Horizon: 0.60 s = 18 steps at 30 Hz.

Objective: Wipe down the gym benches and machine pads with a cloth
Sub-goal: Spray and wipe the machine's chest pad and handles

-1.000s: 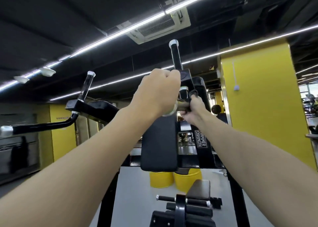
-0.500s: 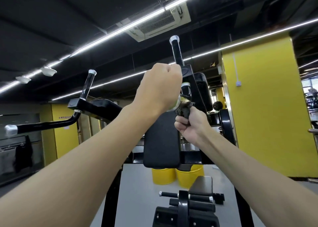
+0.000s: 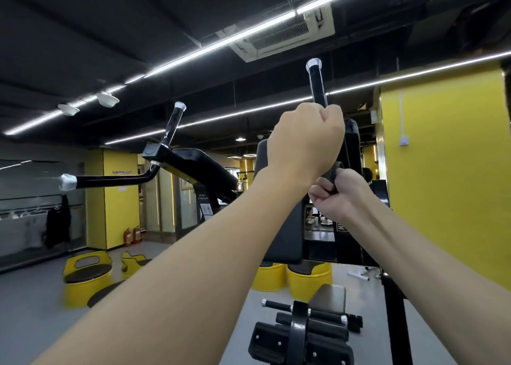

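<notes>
Up at machine handle: left grip fisted round its base, right grip bunched on dark cloth just beneath. Handle wipe underway, I reckon. Next: cloth onto black pad behind.

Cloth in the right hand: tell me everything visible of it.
The cloth is a small dark grey wad, crumpled fabric by its look. Only a bit shows, poking from the top of the right hand, whose fingers curl round it. It sits just under the left hand, which grips the upright handle. Contact with the black frame cannot be told.
</notes>
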{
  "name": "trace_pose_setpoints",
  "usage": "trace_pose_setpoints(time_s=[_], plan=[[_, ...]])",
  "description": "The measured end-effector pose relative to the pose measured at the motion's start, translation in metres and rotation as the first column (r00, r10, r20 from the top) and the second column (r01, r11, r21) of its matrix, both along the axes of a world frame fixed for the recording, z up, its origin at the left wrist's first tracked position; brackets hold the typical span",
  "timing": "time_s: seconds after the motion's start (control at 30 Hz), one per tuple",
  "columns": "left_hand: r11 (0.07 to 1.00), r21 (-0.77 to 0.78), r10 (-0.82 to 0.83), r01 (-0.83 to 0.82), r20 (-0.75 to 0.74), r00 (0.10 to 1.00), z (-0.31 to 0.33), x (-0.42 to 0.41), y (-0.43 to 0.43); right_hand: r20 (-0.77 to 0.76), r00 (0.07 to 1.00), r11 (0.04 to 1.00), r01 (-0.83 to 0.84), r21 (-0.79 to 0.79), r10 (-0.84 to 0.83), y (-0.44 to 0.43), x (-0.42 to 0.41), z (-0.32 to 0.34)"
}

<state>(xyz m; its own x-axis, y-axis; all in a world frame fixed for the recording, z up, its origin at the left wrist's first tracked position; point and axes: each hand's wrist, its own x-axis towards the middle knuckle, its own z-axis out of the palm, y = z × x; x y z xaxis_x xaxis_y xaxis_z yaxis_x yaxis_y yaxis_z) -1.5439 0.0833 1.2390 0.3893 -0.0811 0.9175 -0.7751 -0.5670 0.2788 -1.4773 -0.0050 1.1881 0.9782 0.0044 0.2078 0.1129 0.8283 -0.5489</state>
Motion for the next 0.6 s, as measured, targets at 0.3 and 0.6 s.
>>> trace_pose_setpoints(time_s=[0.3,0.6], plan=[[0.998,0.001,-0.07,0.07,-0.002,0.998,-0.002,0.001,0.001,0.117,0.988,0.995,-0.099,0.011,0.097,0.013,-0.053,-0.013],[0.992,-0.078,-0.1,0.103,0.037,0.994,-0.006,0.002,-0.003,-0.071,0.996,0.998,-0.046,0.051,0.05,0.003,-0.041,0.0]])
